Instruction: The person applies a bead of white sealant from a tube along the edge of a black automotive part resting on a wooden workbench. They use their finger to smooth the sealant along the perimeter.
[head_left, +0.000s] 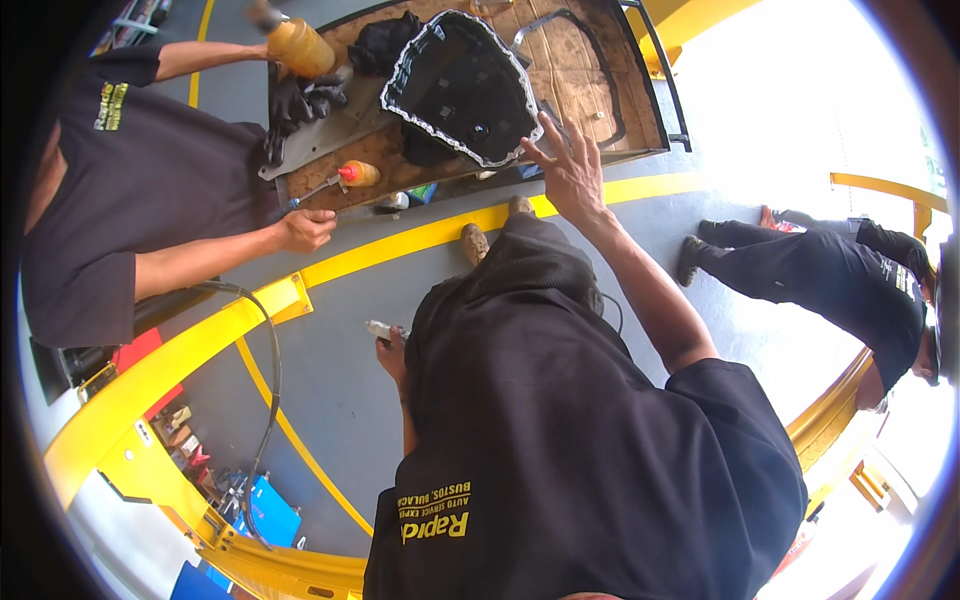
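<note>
A black oil pan lies open side up on the wooden-topped cart, with an uneven whitish bead along its rim. My right hand is at the pan's near right corner, fingers spread and holding nothing. Its fingertips are at the rim; whether they touch is unclear. Low beside my body, my left hand is closed around a small whitish tube-like thing, partly hidden by the hand and my shirt.
A co-worker on the left holds a yellowish bottle. Black gloves, a red-capped small bottle and a dark gasket lie on the cart. Yellow lift arms cross the floor. Another person bends at right.
</note>
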